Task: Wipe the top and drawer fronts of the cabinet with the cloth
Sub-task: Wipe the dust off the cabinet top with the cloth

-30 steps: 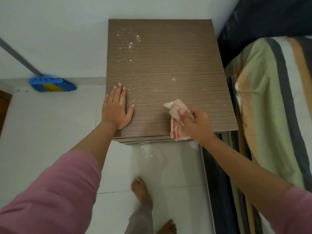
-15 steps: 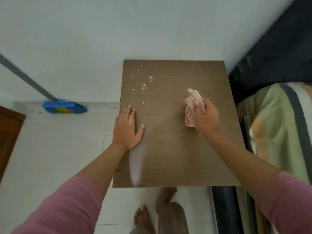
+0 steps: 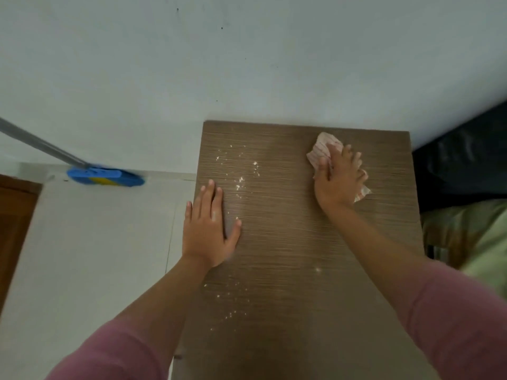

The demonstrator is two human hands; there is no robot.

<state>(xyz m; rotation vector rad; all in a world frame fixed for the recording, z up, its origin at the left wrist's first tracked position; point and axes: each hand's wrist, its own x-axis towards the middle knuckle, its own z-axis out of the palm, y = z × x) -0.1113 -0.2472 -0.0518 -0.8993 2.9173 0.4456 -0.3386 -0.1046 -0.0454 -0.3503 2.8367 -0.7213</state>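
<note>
The brown wood-grain cabinet top (image 3: pixel 296 242) fills the middle of the view, against a pale wall. White crumbs (image 3: pixel 238 176) lie scattered on its left half, with more near the front left. My right hand (image 3: pixel 336 179) presses a white cloth with red stripes (image 3: pixel 322 152) onto the far right corner of the top, fingers spread over it. My left hand (image 3: pixel 210 229) lies flat on the left edge of the top, fingers straight. The drawer fronts are hidden below the top.
A blue and yellow broom head (image 3: pixel 105 178) with a grey handle leans against the wall on the left floor. A bed with striped green bedding (image 3: pixel 472 237) and a dark mattress side (image 3: pixel 461 171) stands close on the right. A brown door edge (image 3: pixel 13 229) is far left.
My right hand has carried the cloth from the front edge to the far right corner of the top. My left hand stays flat on the left edge. The view has tilted up.
</note>
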